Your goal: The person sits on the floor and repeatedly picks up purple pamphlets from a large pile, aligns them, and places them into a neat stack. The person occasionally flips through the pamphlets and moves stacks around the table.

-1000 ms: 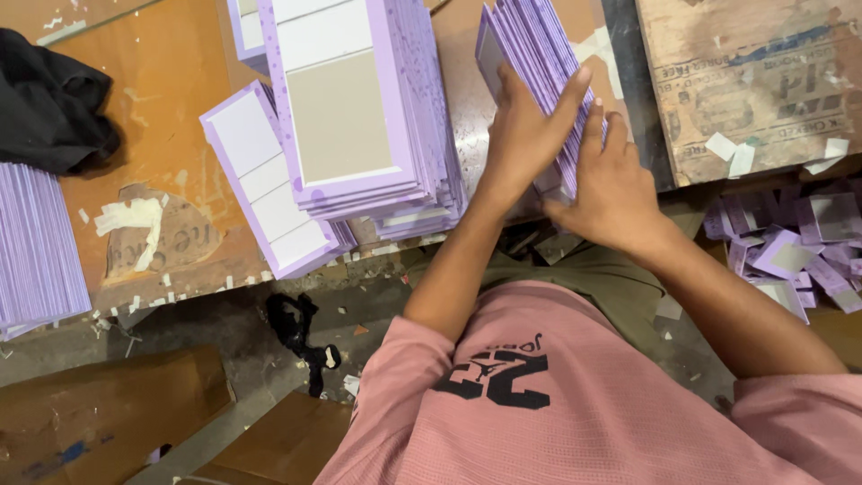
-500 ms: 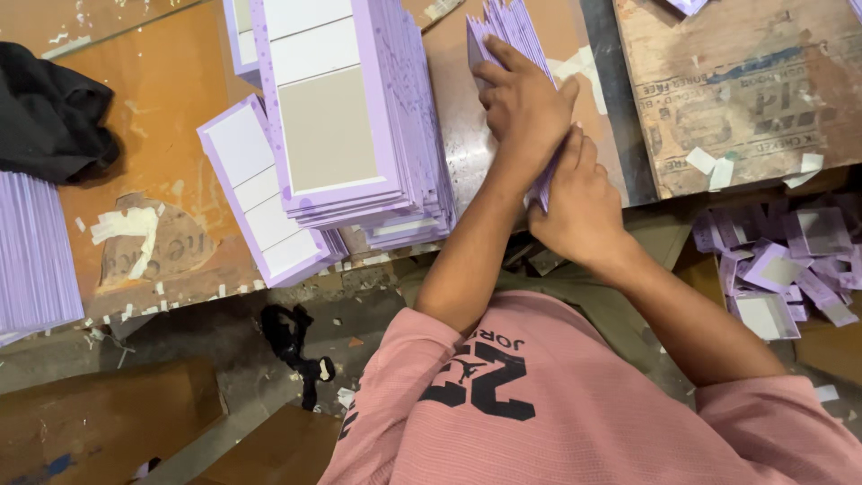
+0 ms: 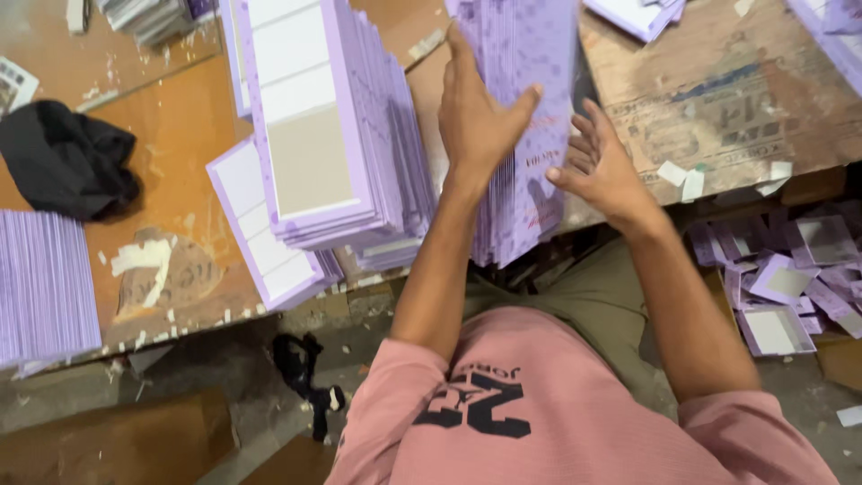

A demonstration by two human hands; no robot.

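My left hand (image 3: 476, 117) grips the left face of an upright stack of purple printed cards (image 3: 525, 108), thumb hooked over its front. My right hand (image 3: 600, 166) presses flat against the stack's right side with fingers spread. The stack stands on edge at the front of the wooden table (image 3: 180, 224). Just left of my left arm lies a tall flat pile of purple-and-white sheets (image 3: 323, 135), with a single sheet (image 3: 260, 233) sticking out beneath it.
A black cloth (image 3: 67, 157) lies at the table's left, with another purple stack (image 3: 45, 287) in front of it. Cardboard (image 3: 718, 90) covers the right of the table. Purple offcuts (image 3: 790, 278) fill a heap at the right. A black rag (image 3: 305, 368) is on the floor.
The card stack has been lifted more upright and turned so its printed face shows. My left hand moved from on top of it to its left side, and my right hand opened against it.
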